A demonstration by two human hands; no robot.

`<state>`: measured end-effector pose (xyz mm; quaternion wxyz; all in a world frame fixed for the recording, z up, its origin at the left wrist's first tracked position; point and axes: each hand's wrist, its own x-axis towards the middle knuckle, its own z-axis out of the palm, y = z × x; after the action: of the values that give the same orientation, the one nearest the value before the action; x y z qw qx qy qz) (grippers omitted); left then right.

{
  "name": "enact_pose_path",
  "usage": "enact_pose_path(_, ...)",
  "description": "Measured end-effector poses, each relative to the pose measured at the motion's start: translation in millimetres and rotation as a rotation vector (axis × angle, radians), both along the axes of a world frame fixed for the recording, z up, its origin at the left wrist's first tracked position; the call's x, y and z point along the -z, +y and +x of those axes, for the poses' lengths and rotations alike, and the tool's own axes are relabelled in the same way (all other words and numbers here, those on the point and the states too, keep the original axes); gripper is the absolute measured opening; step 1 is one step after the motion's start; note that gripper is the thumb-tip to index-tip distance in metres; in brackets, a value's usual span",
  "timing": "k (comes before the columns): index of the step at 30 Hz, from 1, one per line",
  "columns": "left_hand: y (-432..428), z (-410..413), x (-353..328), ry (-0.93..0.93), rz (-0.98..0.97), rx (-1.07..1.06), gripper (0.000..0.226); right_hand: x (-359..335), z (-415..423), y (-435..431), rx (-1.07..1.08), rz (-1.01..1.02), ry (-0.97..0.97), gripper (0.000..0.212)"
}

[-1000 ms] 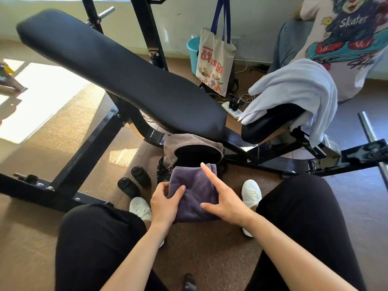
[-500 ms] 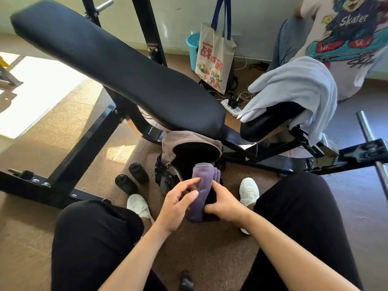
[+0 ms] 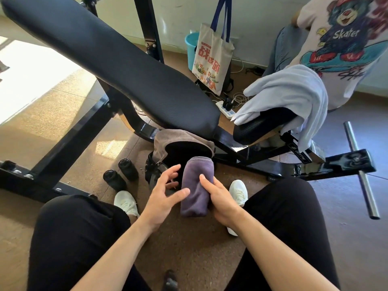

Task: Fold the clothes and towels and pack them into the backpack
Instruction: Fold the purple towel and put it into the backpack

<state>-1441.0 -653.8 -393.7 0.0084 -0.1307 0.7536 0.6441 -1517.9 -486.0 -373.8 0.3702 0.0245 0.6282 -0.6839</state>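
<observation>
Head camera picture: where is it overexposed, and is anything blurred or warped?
Head view: sunlight blows out the tan floor at left; head view: the long black padded bench bows from wide-angle distortion; head view: the left hand looks slightly smeared, while the folded purple towel is sharp.

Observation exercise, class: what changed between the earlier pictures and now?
The folded purple towel went from a flat square to a narrow bundle, its end at the mouth of the grey-brown fabric backpack. The left hand let go and is open; the right hand grips it. Backpack and pale blue cloth on the black padded bench stayed.
</observation>
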Motion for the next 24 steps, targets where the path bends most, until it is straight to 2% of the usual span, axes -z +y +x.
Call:
enact_pose_path(2,5,0,0,-0.031,-0.010,0.166,0.083,2,4,-1,-0.046,-0.010,0.036,0.022)
enact_pose_path(4,9,0,2,-0.025,-0.022,0.233,0.082,6,9,-3,-0.085,-0.008,0.087,0.026)
enact_pose_path(10,7,0,5,-0.005,-0.056,0.222,0.090,15,9,-5,-0.192,0.059,0.205,0.042)
enact_pose_path(14,3,0,13,0.013,-0.155,0.176,0.091,23,2,-1,-0.168,0.141,0.267,0.076)
enact_pose_path(15,2,-1,14,0.009,-0.179,0.159,0.091,22,-2,0,-0.130,0.205,0.315,0.085)
enact_pose_path(17,-1,0,16,-0.009,-0.229,0.138,0.091,20,-8,4,-0.077,0.399,0.537,0.092)
enact_pose_path(19,-3,0,17,-0.018,-0.311,0.165,0.092,17,-9,9,-0.110,0.460,0.830,0.084)
enact_pose_path(21,-3,1,19,-0.006,-0.387,0.215,0.093,16,-3,9,-0.255,0.395,1.019,0.074)
enact_pose_path(24,-3,2,22,0.054,-0.488,0.296,0.083,21,6,6,-0.534,0.484,1.122,0.082)
